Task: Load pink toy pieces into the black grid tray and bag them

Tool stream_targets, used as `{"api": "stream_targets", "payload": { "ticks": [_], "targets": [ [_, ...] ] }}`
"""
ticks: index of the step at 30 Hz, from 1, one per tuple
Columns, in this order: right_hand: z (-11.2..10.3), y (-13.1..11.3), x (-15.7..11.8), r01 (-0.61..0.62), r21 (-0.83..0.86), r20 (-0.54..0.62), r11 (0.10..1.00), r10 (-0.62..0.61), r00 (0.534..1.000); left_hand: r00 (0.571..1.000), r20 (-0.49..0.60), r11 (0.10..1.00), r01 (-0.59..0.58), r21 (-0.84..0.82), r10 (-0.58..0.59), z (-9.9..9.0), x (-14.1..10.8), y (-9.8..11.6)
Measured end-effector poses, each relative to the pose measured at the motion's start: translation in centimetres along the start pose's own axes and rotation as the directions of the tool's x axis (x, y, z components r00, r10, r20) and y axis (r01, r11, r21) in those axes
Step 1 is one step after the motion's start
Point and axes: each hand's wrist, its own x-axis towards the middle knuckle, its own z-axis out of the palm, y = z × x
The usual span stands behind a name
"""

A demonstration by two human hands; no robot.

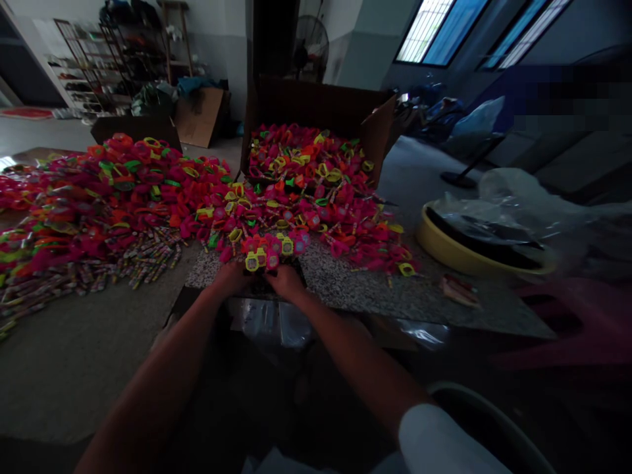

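Both hands are close together at the front edge of a speckled stone slab [355, 289]. My left hand [231, 279] and my right hand [286, 283] are at either side of a small dark item [261, 284], their fingers bent and partly hidden. What each one grips is too dark to make out. Just beyond the fingers sits a cluster of pink and yellow toy watches [261, 258]. Clear plastic bags [269, 321] hang below the slab edge, under my hands. A large pile of pink, orange, yellow and green toy watches [128, 184] spreads behind and to the left.
An open cardboard box [320, 99] full of the same toys stands behind the slab. Patterned sticks [153, 257] lie at left. A yellow basin [459, 255] with clear plastic is at right, beside a pink stool [587, 322]. A round bin [488, 408] stands low right.
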Motion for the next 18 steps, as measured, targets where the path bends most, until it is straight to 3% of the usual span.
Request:
{"api": "stream_targets", "payload": {
  "ticks": [8, 18],
  "targets": [
    [0.02, -0.89, 0.17, 0.041, -0.09, 0.02, 0.995, -0.039, 0.999, 1.0, 0.014, 1.0, 0.01, 0.026, -0.01, 0.12, 0.28, -0.12],
    [-0.1, 0.07, 0.47, 0.058, -0.068, 0.037, 0.996, -0.055, 0.998, 1.0, 0.016, 1.0, -0.009, -0.02, 0.009, -0.05, -0.05, 0.12]
  ]
}}
